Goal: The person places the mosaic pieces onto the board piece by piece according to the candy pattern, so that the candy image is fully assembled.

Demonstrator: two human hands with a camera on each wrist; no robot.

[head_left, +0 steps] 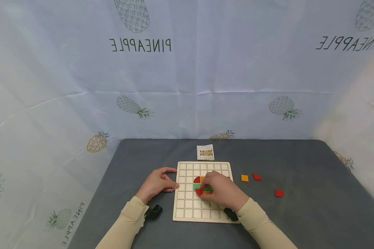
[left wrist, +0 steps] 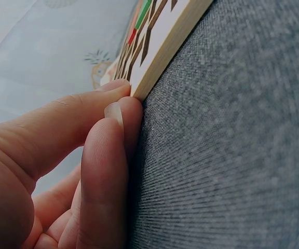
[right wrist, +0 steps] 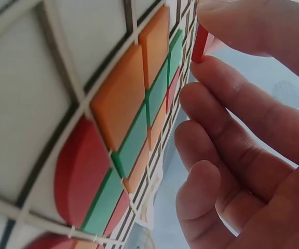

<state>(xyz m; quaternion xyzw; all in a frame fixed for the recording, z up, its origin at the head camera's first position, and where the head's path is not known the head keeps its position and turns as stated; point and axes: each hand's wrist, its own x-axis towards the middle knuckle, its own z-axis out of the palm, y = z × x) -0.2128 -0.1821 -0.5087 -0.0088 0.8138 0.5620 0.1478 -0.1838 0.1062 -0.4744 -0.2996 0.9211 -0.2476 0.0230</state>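
A pale wooden grid board (head_left: 184,204) lies flat on the dark table. At its left edge, the thumb and a fingertip of my left hand (head_left: 156,183) pinch the rim, seen close up in the left wrist view. Over the board's middle, my right hand (head_left: 222,190) pinches a red quarter-circle tile (head_left: 199,192) between thumb and index finger, tilted up from the grid. Its other fingers are loosely bent. Orange tiles (right wrist: 119,93), green tiles (right wrist: 131,137) and red rounded tiles (right wrist: 84,166) fill several squares, partly hidden by my right hand in the head view.
Right of the board lie a yellow-orange square tile (head_left: 244,178) and two loose red quarter-circle tiles, one nearer (head_left: 257,176) and one farther right (head_left: 279,193). A small pattern card (head_left: 205,157) rests behind the board. A pineapple-print cloth (head_left: 187,114) hangs behind the table.
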